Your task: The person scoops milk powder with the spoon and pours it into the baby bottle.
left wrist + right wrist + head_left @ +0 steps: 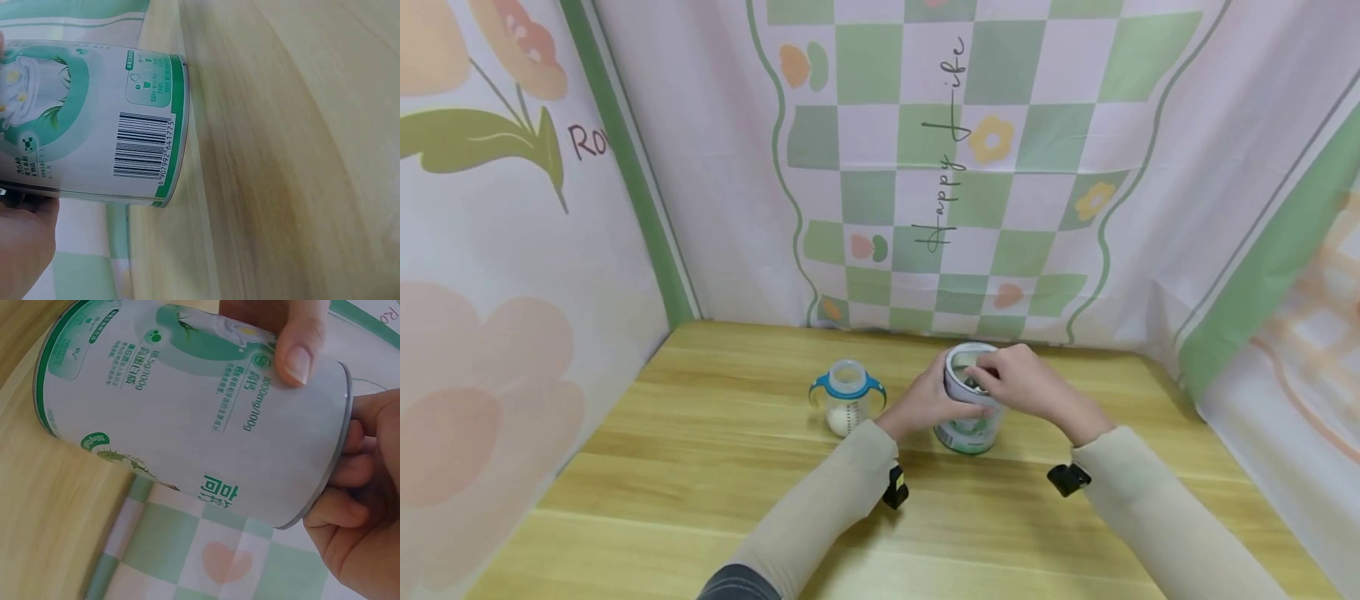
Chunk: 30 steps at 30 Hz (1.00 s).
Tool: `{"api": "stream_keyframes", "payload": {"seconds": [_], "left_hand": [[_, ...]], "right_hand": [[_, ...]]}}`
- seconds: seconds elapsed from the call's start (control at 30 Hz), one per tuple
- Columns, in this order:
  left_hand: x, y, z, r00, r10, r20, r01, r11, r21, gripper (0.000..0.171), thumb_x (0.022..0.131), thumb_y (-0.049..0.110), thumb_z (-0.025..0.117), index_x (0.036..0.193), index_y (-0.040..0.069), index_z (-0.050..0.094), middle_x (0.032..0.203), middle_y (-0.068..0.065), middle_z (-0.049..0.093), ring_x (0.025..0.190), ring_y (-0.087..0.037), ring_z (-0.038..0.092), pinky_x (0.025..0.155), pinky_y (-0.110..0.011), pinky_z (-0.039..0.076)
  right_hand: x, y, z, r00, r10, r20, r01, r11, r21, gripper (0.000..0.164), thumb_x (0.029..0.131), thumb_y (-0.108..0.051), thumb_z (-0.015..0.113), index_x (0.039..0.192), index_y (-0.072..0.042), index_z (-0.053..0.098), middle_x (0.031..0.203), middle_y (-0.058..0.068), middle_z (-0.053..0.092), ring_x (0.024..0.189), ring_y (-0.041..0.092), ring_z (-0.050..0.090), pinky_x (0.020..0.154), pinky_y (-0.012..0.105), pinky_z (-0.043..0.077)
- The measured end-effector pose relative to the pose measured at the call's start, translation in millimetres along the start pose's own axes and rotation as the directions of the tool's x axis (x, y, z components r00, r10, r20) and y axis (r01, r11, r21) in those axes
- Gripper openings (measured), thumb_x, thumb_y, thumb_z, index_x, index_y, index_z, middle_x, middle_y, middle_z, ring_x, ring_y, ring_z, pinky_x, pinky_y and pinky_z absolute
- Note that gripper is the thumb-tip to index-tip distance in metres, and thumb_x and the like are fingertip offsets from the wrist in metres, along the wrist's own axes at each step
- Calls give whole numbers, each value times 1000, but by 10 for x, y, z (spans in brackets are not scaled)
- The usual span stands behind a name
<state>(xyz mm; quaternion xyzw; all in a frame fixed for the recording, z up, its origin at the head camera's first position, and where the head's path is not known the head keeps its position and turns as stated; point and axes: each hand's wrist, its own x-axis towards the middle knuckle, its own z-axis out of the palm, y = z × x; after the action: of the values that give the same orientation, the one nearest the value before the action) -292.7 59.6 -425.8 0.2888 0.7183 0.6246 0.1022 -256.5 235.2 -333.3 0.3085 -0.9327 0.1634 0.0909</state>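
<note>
A white and green milk powder can [967,433] with an open top is on the wooden table, its printed label and barcode showing in the left wrist view. My left hand [928,400] grips its side near the top, thumb across the front [300,356]. Over the mouth, my right hand [1018,379] reaches in with bent fingers [350,469] at the rim; I cannot tell what they hold inside. Left of the can stands a baby bottle [847,408] with a blue two-handled collar, no cap on top and whitish contents low down.
The wooden table [700,467] runs back to a hanging cloth [868,137] with green checks and flowers. Printed cloth [490,250] also hangs along the left side and the right side. Both wrists wear small black cameras [895,487].
</note>
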Motion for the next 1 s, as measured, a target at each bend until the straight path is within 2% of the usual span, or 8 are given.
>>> {"api": "stream_keyframes", "payload": {"seconds": [0.23, 0.33, 0.47, 0.73, 0.83, 1.0], "left_hand": [[-7, 11, 7, 1000, 1, -3, -1, 1000, -2, 90, 80, 29, 88, 151, 29, 32, 137, 8, 50, 115, -8, 55, 94, -31, 48], [-15, 14, 9, 1000, 0, -5, 0, 1000, -2, 92, 79, 30, 88, 151, 30, 32, 136, 8, 51, 115, -8, 55, 94, -32, 48], [-24, 14, 11, 1000, 3, -9, -3, 1000, 8, 92, 79, 30, 89, 151, 29, 32, 134, 11, 51, 115, -7, 55, 94, -33, 48], [-29, 15, 17, 1000, 4, -14, -4, 1000, 13, 91, 78, 30, 89, 150, 31, 33, 135, 12, 50, 117, -7, 54, 97, -35, 46], [-32, 16, 18, 1000, 9, -14, -8, 1000, 13, 91, 78, 30, 89, 150, 31, 33, 134, 14, 51, 117, -7, 54, 98, -35, 46], [-27, 11, 19, 1000, 11, -15, -10, 1000, 22, 92, 78, 30, 89, 150, 31, 32, 135, 14, 50, 117, -7, 54, 98, -35, 46]], "right_hand": [[-37, 65, -74, 994, 106, -1, -105, 988, 110, 43, 104, -22, 57, 62, -16, 51, 51, -8, 35, 43, 7, 29, 47, 26, 34], [-67, 86, -116, 987, 158, -9, -155, 976, 156, 41, 104, -27, 56, 66, -12, 60, 50, -6, 38, 43, 9, 30, 47, 28, 36], [-112, 108, -164, 982, 188, -23, -180, 966, 186, 39, 105, -29, 55, 72, -9, 65, 52, -4, 40, 44, 10, 32, 48, 29, 37], [-189, 175, -202, 965, 257, -44, -241, 943, 228, 43, 105, -34, 54, 71, -9, 64, 55, -2, 39, 48, 13, 33, 49, 30, 35], [-218, 214, -202, 957, 286, -47, -267, 932, 244, 46, 105, -37, 53, 68, -10, 58, 55, -2, 39, 48, 14, 34, 50, 30, 35], [-265, 271, -196, 942, 333, -51, -308, 913, 268, 47, 106, -39, 51, 68, -11, 57, 58, 0, 45, 51, 16, 37, 52, 31, 36]]}}
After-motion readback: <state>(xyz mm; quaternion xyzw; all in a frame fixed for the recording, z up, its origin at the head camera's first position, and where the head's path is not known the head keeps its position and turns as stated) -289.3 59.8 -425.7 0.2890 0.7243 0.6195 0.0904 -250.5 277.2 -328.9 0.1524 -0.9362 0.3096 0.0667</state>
